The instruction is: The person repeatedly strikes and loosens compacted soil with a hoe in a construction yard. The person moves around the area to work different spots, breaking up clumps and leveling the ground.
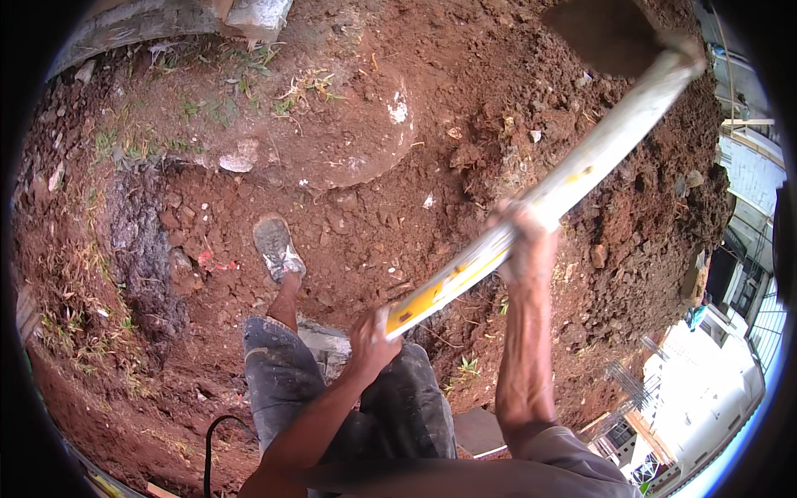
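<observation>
My left hand [372, 343] is closed around the near end of a long tool handle [598, 155], just above my knees. Farther along, my right hand [529, 239] grips the same handle near its middle, slightly blurred. The handle is pale and worn, with yellow paint left near my left hand. It slants up to the right and ends in a broad, dark hoe blade [601, 37]. That blade is raised at the top right over the reddish-brown soil [348, 249]. Part of the blade blends into shadow.
My shoe [278, 249] stands on loose soil. A rounded earth mound [336, 137] lies ahead, with rough clods [622, 249] to the right. A concrete beam [162, 22] crosses the top left. A black hose or cable [208, 448] curves at lower left. Buildings [747, 187] line the right edge.
</observation>
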{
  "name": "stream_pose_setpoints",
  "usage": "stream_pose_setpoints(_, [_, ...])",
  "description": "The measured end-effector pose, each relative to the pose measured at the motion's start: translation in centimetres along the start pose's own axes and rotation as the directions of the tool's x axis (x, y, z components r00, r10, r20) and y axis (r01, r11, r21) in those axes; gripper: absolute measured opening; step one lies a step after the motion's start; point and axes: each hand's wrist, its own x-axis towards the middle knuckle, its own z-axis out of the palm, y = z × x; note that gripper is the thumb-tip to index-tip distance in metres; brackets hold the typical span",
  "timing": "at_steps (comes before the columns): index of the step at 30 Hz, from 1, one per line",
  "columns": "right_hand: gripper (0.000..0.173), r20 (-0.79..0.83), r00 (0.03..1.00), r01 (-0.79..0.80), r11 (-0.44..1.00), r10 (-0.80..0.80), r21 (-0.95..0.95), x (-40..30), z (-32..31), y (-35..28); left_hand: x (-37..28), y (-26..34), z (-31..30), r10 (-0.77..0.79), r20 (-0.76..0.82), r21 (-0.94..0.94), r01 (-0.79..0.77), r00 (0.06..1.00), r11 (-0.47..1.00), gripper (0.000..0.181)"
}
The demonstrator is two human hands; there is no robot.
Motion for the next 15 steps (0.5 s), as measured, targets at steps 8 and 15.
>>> stream_pose_setpoints(8, [0.040, 0.028, 0.931, 0.344, 0.850, -0.364, -0.400, 4.8, 9.7, -1.0, 13.1, -5.3, 1.0, -0.267, 0.313, -0.247, 0.349, 0.912, 0.904, 0.062])
stream_pose_setpoints(15, [0.027, -0.241, 0.954, -0.280, 0.815, 0.177, -0.508, 11.9, 8.3, 21.8, 2.3, -13.0, -1.7, -0.584, 0.695, 0.139, 0.719, 0.418, 0.681, 0.067])
